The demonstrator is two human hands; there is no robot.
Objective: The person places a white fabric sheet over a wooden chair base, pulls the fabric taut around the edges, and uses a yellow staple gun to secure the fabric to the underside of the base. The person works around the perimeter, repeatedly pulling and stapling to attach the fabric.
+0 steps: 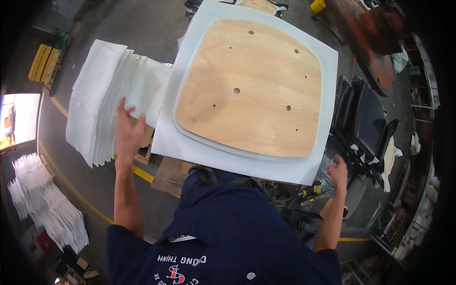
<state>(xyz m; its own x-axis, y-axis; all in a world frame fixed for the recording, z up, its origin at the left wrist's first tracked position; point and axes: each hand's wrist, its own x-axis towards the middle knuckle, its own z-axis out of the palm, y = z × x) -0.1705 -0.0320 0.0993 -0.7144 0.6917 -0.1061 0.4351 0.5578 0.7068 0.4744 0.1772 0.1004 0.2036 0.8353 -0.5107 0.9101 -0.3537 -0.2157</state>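
A rounded plywood seat board (251, 88) with several drilled holes lies on a white foam pad, which rests on a larger white sheet (327, 66) spread over the work surface. My left hand (127, 130) hovers with fingers spread between the sheet's left edge and a fanned stack of white sheets (102, 99), holding nothing. My right hand (339, 171) is lowered beyond the sheet's near right corner, fingers loosely apart and empty, close to black upholstered seat pieces (365, 121).
Another pile of white sheets (45, 204) lies on the floor at lower left. Yellow floor lines (80, 190) cross the concrete. A yellow-handled tool (311, 191) sits below the table edge. Yellow blocks (43, 61) sit far left, dark red furniture (375, 42) at upper right.
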